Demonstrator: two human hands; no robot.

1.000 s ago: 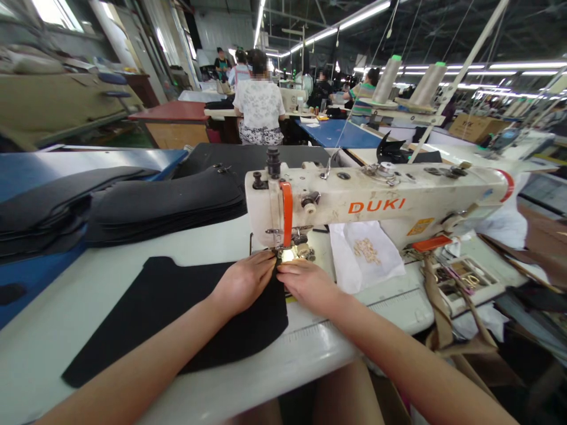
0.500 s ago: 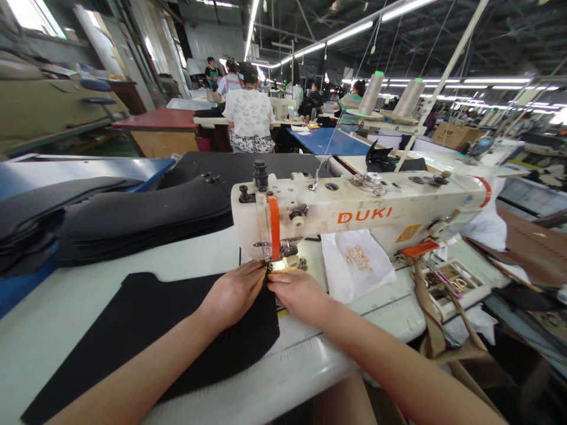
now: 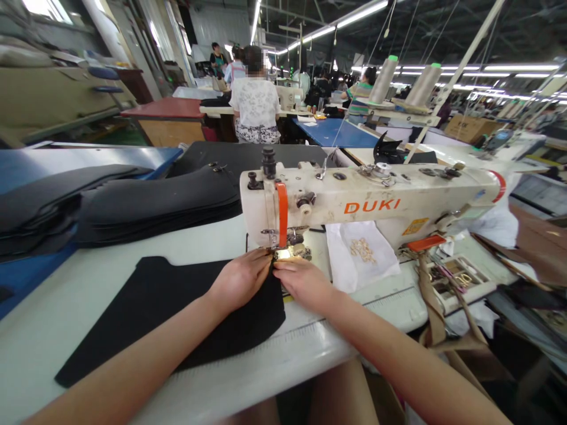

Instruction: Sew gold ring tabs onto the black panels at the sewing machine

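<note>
Black fabric (image 3: 177, 301) lies flat on the pale table of a white sewing machine (image 3: 328, 198) marked DUKI. My left hand (image 3: 237, 280) rests on the fabric's upper edge, fingers together and pointing at the needle area. Just right of it, my right hand (image 3: 305, 283) presses its closed fingers on the fabric's edge beside the presser foot. The fingertips of both hands nearly meet there. The needle itself is hidden behind the orange guard (image 3: 282, 215) and the fingers.
Stacks of dark cut pieces (image 3: 155, 203) lie at the left. Behind the hands' right side is a white cloth (image 3: 361, 257) with small gold-coloured pieces. A parts tray (image 3: 463, 283) and brown straps (image 3: 432, 301) are at the right. A person (image 3: 256, 97) sits ahead.
The whole view has shifted slightly, so things appear further right and higher. The black fabric has moved a little toward the machine. Both hands remain by the needle area.
</note>
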